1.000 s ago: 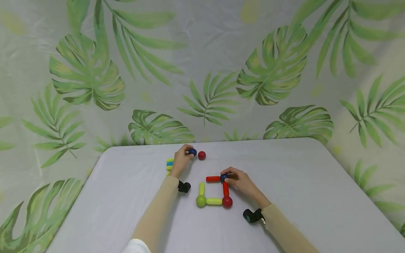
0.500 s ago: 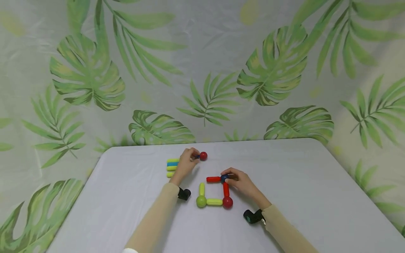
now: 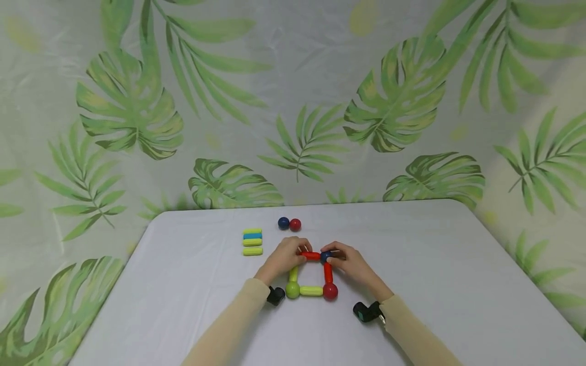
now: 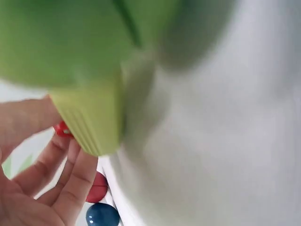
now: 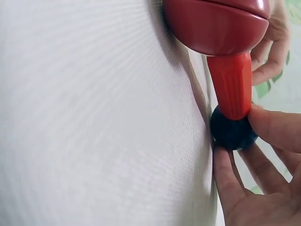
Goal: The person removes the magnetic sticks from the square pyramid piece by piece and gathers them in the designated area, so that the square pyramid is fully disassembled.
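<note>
A square frame of rods and balls lies on the table. Its corners are a green ball (image 3: 292,290), a red ball (image 3: 330,291) and a dark blue ball (image 3: 326,257). My right hand (image 3: 350,262) grips that blue ball between thumb and fingers. At the far left corner my left hand (image 3: 287,256) pinches the end of a red rod (image 3: 312,255), which runs to the blue ball. A second red rod (image 5: 231,84) links the blue and red balls. One yellow-green rod (image 4: 91,117) rises from the green ball to beside my left fingers; another yellow-green rod (image 3: 311,291) forms the near side.
Behind my left hand, a loose blue ball (image 3: 284,223) and a loose red ball (image 3: 295,224) sit side by side. Several loose rods lie stacked to the left, among them a blue rod (image 3: 253,236). A leaf-patterned cloth (image 3: 302,101) hangs behind the white table (image 3: 412,244).
My left hand has let go of the loose blue ball beside the loose red one. It has come nearer and taken hold of the red rod's end. My right hand has stayed on its ball.
</note>
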`<action>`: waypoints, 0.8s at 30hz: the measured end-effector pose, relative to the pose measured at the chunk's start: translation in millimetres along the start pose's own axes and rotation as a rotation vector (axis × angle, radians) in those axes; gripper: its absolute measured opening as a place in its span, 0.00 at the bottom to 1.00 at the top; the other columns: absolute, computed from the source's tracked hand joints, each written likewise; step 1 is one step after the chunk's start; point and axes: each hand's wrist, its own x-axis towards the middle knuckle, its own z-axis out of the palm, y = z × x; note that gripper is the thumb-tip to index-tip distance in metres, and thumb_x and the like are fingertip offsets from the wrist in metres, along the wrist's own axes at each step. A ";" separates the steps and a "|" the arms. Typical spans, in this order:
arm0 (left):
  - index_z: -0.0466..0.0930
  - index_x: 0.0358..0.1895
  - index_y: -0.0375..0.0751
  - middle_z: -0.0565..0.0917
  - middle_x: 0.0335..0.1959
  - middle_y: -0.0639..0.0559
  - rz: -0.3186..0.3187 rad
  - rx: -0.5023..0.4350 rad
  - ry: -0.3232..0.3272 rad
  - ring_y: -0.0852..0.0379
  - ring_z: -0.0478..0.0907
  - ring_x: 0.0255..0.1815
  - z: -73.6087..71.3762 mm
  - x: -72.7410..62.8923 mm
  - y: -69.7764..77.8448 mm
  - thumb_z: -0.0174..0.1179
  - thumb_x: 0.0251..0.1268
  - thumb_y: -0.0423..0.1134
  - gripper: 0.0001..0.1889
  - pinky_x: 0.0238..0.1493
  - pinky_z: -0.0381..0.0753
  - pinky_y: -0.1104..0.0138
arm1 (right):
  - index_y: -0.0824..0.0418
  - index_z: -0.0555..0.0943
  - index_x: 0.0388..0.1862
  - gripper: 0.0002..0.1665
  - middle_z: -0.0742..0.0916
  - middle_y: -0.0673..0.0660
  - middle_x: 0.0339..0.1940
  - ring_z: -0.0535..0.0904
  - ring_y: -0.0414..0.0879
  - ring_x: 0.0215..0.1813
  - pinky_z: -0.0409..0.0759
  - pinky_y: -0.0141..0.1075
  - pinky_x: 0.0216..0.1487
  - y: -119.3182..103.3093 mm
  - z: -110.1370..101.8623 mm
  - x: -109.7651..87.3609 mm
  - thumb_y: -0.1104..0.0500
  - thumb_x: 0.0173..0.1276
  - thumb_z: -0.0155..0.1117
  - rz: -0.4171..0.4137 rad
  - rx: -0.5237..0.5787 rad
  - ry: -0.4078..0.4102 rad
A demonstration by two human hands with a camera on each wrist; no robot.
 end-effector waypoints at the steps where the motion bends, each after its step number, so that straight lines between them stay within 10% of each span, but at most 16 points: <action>1: 0.82 0.40 0.45 0.81 0.37 0.52 -0.004 0.012 0.017 0.56 0.75 0.38 -0.1 -0.4 1.1 0.63 0.59 0.28 0.10 0.42 0.76 0.66 | 0.70 0.77 0.52 0.13 0.80 0.67 0.52 0.76 0.64 0.54 0.75 0.53 0.55 0.0 -0.2 0.2 0.70 0.68 0.56 0.000 0.001 0.002; 8: 0.83 0.40 0.40 0.82 0.36 0.49 -0.028 -0.012 0.151 0.54 0.77 0.36 -15.5 -18.4 -5.7 0.64 0.57 0.25 0.09 0.40 0.78 0.65 | 0.58 0.79 0.52 0.15 0.81 0.58 0.53 0.76 0.58 0.55 0.76 0.50 0.55 45.0 5.7 17.3 0.67 0.68 0.59 0.037 -0.033 0.031; 15: 0.83 0.35 0.39 0.83 0.33 0.52 -0.131 -0.027 0.299 0.56 0.76 0.33 -46.2 -61.4 -40.1 0.66 0.51 0.22 0.10 0.37 0.78 0.63 | 0.57 0.80 0.52 0.14 0.81 0.59 0.54 0.76 0.59 0.55 0.76 0.50 0.54 45.5 3.6 15.4 0.67 0.68 0.59 0.023 -0.053 0.031; 24: 0.81 0.34 0.35 0.76 0.31 0.48 -0.254 0.086 0.321 0.52 0.73 0.32 -56.6 -82.3 -70.2 0.67 0.49 0.21 0.10 0.37 0.77 0.61 | 0.58 0.79 0.52 0.14 0.80 0.60 0.55 0.76 0.59 0.55 0.75 0.51 0.55 48.4 6.1 16.7 0.67 0.68 0.59 0.009 -0.050 0.037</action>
